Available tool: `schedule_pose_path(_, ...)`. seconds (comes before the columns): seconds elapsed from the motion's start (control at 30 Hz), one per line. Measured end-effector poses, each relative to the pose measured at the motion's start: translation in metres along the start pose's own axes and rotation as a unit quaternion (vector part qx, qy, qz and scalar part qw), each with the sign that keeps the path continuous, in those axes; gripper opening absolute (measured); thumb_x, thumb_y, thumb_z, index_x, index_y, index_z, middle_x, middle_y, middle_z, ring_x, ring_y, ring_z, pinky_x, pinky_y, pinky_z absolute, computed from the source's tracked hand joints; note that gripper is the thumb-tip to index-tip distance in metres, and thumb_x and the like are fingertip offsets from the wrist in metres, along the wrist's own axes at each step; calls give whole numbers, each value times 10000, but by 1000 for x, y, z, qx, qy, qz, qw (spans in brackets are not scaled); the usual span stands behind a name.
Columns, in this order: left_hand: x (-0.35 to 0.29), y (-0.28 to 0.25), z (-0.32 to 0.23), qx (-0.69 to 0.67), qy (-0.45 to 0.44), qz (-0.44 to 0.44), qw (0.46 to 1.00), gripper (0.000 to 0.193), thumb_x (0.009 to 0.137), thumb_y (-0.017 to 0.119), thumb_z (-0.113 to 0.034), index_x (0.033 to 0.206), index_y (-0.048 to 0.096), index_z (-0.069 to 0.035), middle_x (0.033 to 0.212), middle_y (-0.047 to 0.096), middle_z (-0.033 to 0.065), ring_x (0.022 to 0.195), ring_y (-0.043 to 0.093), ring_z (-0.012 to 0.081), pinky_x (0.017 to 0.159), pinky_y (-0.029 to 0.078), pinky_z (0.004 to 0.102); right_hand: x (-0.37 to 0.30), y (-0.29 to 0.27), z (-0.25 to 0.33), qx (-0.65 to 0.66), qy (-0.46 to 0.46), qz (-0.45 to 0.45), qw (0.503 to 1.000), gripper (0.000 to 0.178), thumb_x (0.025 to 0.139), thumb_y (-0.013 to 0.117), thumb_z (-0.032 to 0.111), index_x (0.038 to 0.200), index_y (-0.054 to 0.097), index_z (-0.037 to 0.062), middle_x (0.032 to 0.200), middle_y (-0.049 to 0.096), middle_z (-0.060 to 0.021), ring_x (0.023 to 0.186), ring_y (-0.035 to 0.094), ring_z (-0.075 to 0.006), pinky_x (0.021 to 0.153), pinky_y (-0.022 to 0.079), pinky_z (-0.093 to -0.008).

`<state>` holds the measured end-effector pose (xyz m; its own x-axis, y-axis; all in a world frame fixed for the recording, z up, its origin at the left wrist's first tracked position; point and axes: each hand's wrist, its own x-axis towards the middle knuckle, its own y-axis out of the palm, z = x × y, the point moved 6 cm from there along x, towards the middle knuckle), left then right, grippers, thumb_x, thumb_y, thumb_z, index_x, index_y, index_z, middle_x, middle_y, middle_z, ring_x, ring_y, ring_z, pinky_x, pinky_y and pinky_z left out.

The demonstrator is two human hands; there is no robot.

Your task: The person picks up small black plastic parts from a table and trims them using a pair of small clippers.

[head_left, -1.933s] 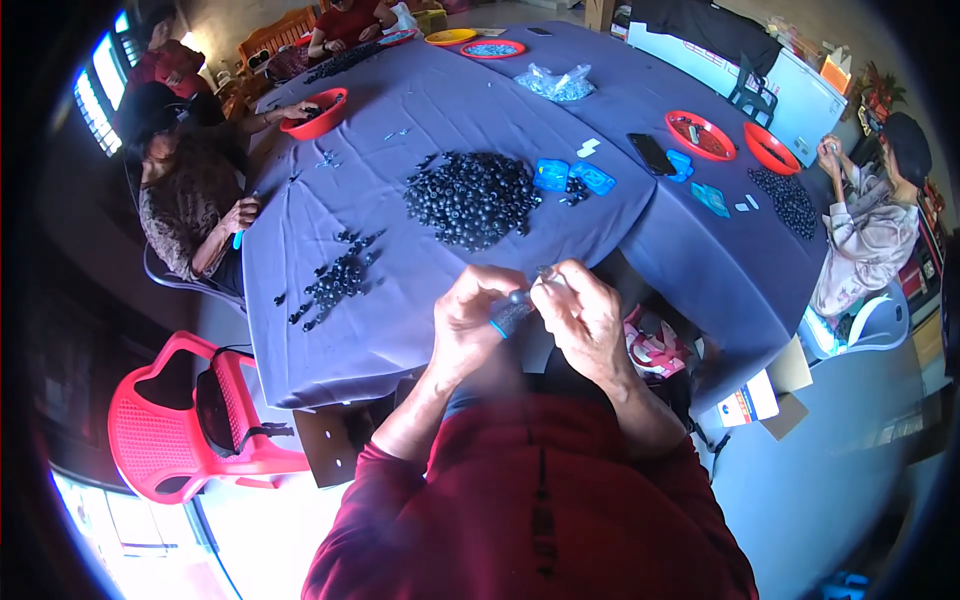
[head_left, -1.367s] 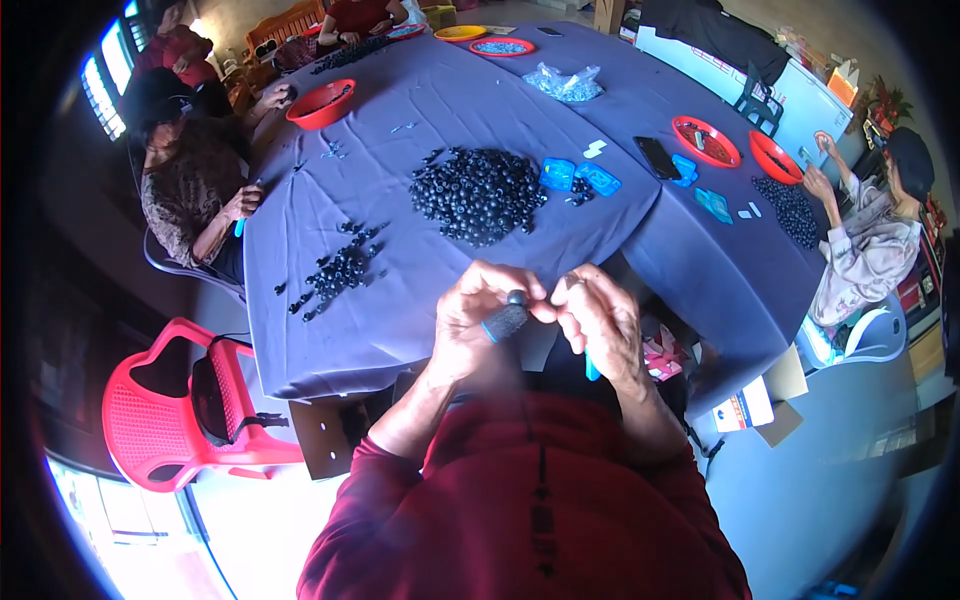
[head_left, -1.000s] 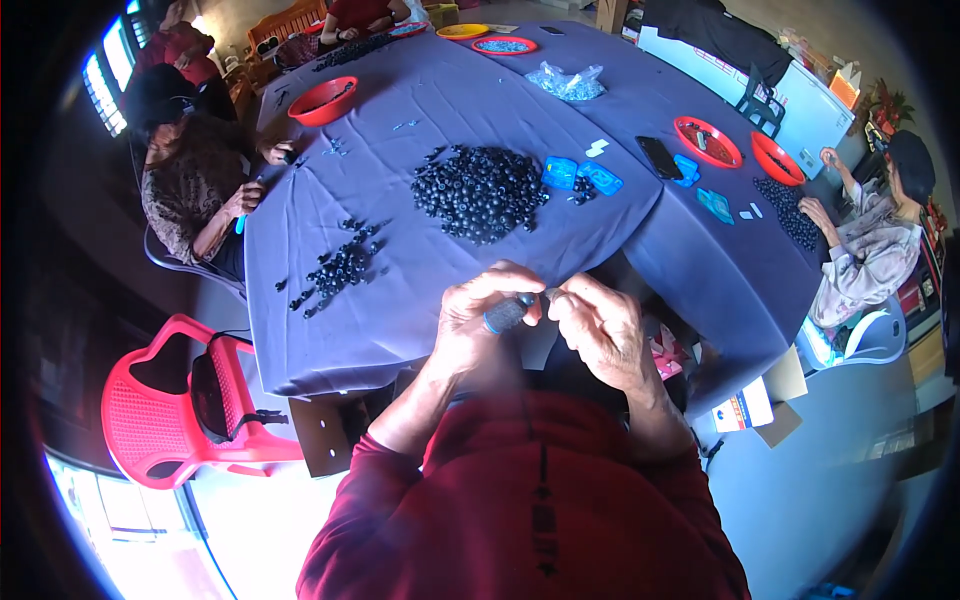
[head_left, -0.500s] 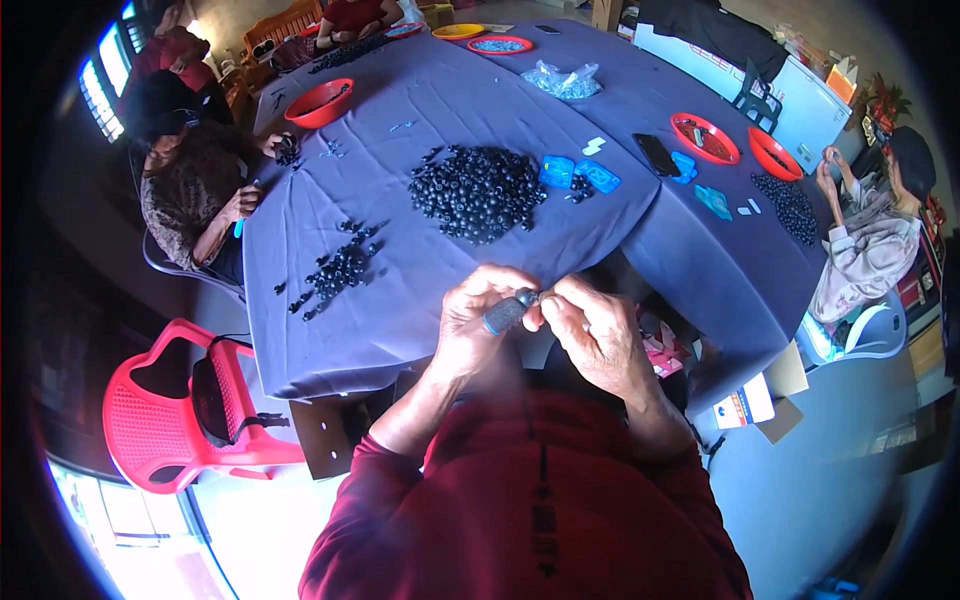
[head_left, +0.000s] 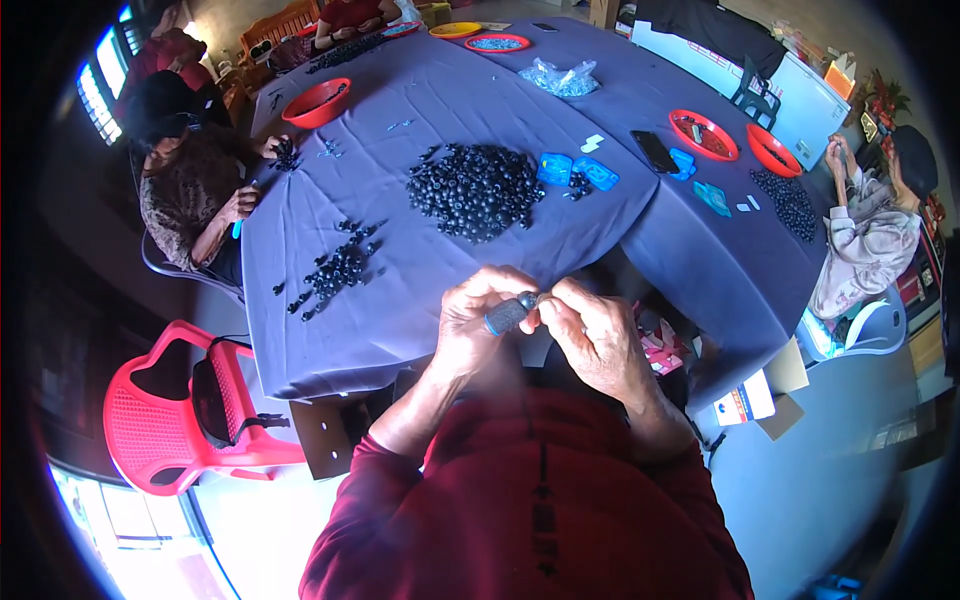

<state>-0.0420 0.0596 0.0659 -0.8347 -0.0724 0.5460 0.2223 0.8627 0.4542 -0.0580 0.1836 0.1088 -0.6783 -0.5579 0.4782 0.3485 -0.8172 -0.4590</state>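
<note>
My left hand [head_left: 474,312] is closed in a pinch around a small black rounded piece [head_left: 527,299]. A dark grey sleeve with a blue edge [head_left: 505,317] appears to cover its thumb. My right hand [head_left: 594,330] meets it from the right, its fingertips pressed together at the black piece; whatever they grip there is too small to make out. Both hands are held just off the near edge of the table. Beyond them lies a big heap of similar black pieces [head_left: 475,192], with a smaller scattered group [head_left: 340,268] to its left.
A dark cloth covers the table [head_left: 420,330]. Blue plastic cases [head_left: 598,174], a phone [head_left: 654,152], a clear bag [head_left: 560,78] and red bowls [head_left: 318,103] stand on it. Co-workers sit left [head_left: 205,190], right [head_left: 870,235] and at the far end. A red chair [head_left: 160,420] stands at left.
My hands stay nearly in place, both still pinching at the black piece. The co-worker on the right has shifted their raised hands slightly.
</note>
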Motion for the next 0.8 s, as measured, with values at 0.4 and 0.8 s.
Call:
schedule_pose_path(0.4,1,3,2,-117,-29,5,993,231,783,625,-130,932,519,9,830,536,126,687,546,176,654,465,295,2,0,1,172,-10,-44,984,264,914,441,215,799,532,-5,587,505,17,475,400,-15,431,338,-181)
schedule_pose_path(0.8,3,6,-3,-288,-69,31,955,169,837,518,-116,975,500,-20,752,507,104,625,465,181,595,398,320,0,3,4,100,-12,-29,994,221,893,480,185,795,540,-3,550,493,1,469,440,-37,438,358,-199)
